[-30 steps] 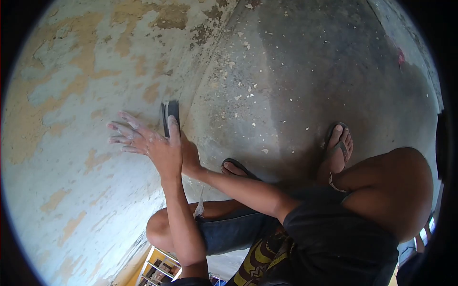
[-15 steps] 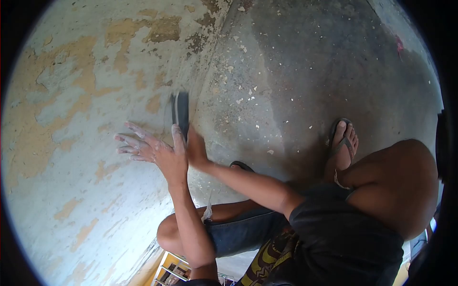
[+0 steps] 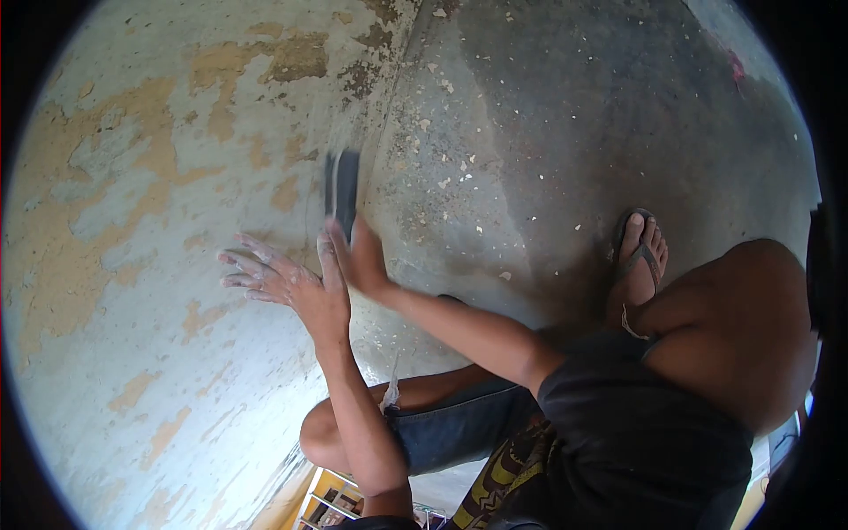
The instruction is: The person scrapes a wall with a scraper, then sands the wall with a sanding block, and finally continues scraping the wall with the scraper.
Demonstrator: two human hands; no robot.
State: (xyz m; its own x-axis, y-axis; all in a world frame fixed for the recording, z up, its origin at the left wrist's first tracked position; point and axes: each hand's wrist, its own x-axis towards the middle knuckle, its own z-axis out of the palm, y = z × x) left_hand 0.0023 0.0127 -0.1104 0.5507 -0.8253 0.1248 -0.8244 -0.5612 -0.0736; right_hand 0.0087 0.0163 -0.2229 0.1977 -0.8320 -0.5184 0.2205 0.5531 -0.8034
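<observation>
My left hand (image 3: 291, 278) lies against the wall (image 3: 132, 291), fingers spread and dusted with white powder, thumb pointing toward the tool. Just beside it, my right hand (image 3: 364, 256) grips a dark, flat, elongated hand tool (image 3: 347, 190) with a paler strip along one side. Motion blurs the tool, so its exact kind cannot be made out. It is at the low part of the wall, close to where wall and floor meet. The wall's pale coat is worn away in tan and brown patches (image 3: 300, 57).
Paint flakes are scattered over the grey concrete floor (image 3: 583, 115). My sandalled foot (image 3: 638, 252) is on the floor at right, and my bent knee (image 3: 322, 433) is near the wall. A shelf (image 3: 327, 508) shows at the bottom edge.
The dark tool and my right hand have shifted slightly up and to the right in the view. My left hand stays spread on the wall.
</observation>
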